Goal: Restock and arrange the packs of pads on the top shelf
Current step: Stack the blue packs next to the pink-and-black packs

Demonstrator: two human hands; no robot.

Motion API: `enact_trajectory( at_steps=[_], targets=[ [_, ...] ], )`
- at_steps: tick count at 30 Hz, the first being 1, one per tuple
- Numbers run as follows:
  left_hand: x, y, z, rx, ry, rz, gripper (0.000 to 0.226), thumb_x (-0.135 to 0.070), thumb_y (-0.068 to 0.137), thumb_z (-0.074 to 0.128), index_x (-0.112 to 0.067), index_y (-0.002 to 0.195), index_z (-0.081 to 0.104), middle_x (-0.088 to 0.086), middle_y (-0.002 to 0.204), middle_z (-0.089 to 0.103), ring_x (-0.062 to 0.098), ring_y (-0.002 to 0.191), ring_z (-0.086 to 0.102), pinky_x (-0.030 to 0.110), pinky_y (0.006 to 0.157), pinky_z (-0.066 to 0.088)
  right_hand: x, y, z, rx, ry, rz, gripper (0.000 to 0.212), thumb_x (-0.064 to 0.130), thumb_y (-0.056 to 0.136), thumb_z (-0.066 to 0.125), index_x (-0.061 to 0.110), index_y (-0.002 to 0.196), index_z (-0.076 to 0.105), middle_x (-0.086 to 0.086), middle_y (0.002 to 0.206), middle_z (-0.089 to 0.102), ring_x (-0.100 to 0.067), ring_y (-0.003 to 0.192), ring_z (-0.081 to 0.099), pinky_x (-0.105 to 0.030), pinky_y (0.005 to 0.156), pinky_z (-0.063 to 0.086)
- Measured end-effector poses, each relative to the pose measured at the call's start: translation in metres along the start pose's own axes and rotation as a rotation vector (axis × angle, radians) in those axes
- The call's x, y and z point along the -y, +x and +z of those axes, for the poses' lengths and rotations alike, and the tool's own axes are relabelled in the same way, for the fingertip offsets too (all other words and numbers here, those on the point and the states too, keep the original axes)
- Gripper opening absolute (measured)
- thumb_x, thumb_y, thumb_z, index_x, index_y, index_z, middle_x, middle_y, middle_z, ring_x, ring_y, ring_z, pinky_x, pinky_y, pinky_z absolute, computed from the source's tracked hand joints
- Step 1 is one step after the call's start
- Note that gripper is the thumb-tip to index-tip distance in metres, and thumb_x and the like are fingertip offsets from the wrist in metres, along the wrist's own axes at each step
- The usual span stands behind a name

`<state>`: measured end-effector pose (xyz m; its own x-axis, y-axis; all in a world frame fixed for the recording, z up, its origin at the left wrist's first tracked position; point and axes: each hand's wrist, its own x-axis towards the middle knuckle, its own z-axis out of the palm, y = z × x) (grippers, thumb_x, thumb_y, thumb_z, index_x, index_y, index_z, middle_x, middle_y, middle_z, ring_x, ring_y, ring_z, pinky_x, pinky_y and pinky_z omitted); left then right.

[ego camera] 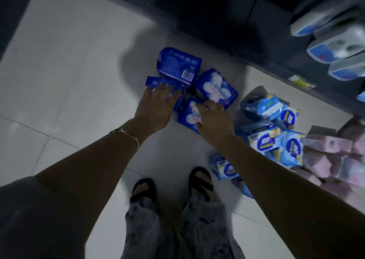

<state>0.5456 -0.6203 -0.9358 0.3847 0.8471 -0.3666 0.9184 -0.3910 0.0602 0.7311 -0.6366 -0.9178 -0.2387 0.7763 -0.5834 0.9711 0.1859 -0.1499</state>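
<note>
Down on the floor (79, 77), dark blue packs of pads (216, 88) lay clustered. The left hand (158, 103) spread flat, fingers straight, on the leftmost pack (156, 81). The right hand (213, 118) curled over the nearest pack (188, 114), though whether it truly gripped it couldn't be told.

A cluster of packs (216, 88) lay on the floor (69, 71) ahead of the person's feet (144, 189), before the shelf unit (266, 22). The left hand (158, 103) rested on its left pack (156, 80), the right hand (214, 118) on its nearest pack (188, 116). Right of them sat a heap of packs (276, 128), a lone pack (225, 168) beside the right foot, and a stack (335, 160) farthest right
</note>
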Motion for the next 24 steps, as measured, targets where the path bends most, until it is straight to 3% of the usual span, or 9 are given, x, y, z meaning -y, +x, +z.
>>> enact_trajectory(
  at_steps=[2, 4, 9, 13, 16, 18, 24],
  targets=[
    [0.005, 0.017, 0.025, 0.104, 0.092, -0.048, 0.078, -0.027, 0.092, 0.053, -0.017, 0.151, 0.003, 0.013, 0.157, 0.006, 0.035, 0.144, 0.007, 0.051, 0.114, 0.015, -0.004, 0.017, 0.027, 0.041, -0.018, 0.026, 0.073, 0.035, 0.093, 0.056, 0.02, 0.151, 0.013, -0.016, 0.152, 0.019, -0.035, 0.139, 0.022, -0.043, 0.109, 0.031],
    [0.007, 0.032, 0.045, 0.136, 0.139, -0.068, 0.088, -0.034, 0.091, 0.056, -0.023, 0.151, -0.007, 0.014, 0.158, -0.003, 0.038, 0.144, 0.0, 0.054, 0.114, 0.011, -0.007, 0.033, 0.045, 0.104, -0.036, 0.052, 0.09, 0.042, 0.089, 0.062, 0.022, 0.152, 0.002, -0.019, 0.156, 0.008, -0.036, 0.143, 0.014, -0.044, 0.111, 0.026],
    [0.019, 0.07, 0.075, 0.145, 0.185, -0.068, 0.108, -0.05, 0.079, 0.067, -0.036, 0.147, -0.017, 0.018, 0.157, -0.006, 0.042, 0.143, 0.002, 0.065, 0.108, 0.013, -0.006, 0.069, 0.077, 0.089, -0.1, 0.079, 0.116, 0.057, 0.074, 0.071, 0.033, 0.149, -0.015, -0.02, 0.156, 0.002, -0.037, 0.143, 0.013, -0.049, 0.112, 0.021],
    [0.02, 0.09, 0.088, 0.16, 0.122, -0.103, 0.108, -0.058, 0.078, 0.065, -0.043, 0.144, -0.019, 0.017, 0.155, -0.017, 0.043, 0.142, -0.006, 0.07, 0.104, 0.012, -0.01, 0.084, 0.098, 0.037, -0.114, 0.116, 0.118, 0.049, 0.074, 0.074, 0.039, 0.147, -0.018, -0.016, 0.154, 0.004, -0.038, 0.139, 0.017, -0.056, 0.109, 0.021],
    [0.014, 0.086, 0.087, 0.168, 0.088, -0.133, 0.103, -0.046, 0.081, 0.066, -0.041, 0.146, -0.013, 0.018, 0.155, -0.008, 0.042, 0.142, -0.001, 0.071, 0.104, 0.01, -0.01, 0.087, 0.097, 0.052, -0.09, 0.129, 0.113, 0.044, 0.077, 0.072, 0.039, 0.147, -0.017, -0.015, 0.154, 0.005, -0.038, 0.139, 0.016, -0.06, 0.108, 0.021],
    [0.012, 0.079, 0.078, 0.145, 0.086, -0.118, 0.097, -0.038, 0.081, 0.067, -0.038, 0.148, -0.004, 0.017, 0.154, 0.006, 0.04, 0.139, 0.012, 0.069, 0.104, 0.018, -0.008, 0.087, 0.088, 0.06, -0.079, 0.129, 0.108, 0.042, 0.08, 0.07, 0.039, 0.148, -0.014, -0.015, 0.152, 0.009, -0.038, 0.137, 0.019, -0.058, 0.107, 0.024],
    [0.026, 0.045, 0.012, 0.196, 0.055, -0.157, 0.101, -0.061, 0.073, 0.066, -0.037, 0.148, 0.003, 0.013, 0.142, 0.027, 0.035, 0.127, 0.03, 0.06, 0.102, 0.028, 0.002, 0.049, 0.022, 0.092, 0.042, 0.145, 0.102, 0.046, 0.078, 0.068, 0.038, 0.15, -0.003, -0.015, 0.147, 0.022, -0.038, 0.133, 0.028, -0.053, 0.105, 0.028]
  ],
)
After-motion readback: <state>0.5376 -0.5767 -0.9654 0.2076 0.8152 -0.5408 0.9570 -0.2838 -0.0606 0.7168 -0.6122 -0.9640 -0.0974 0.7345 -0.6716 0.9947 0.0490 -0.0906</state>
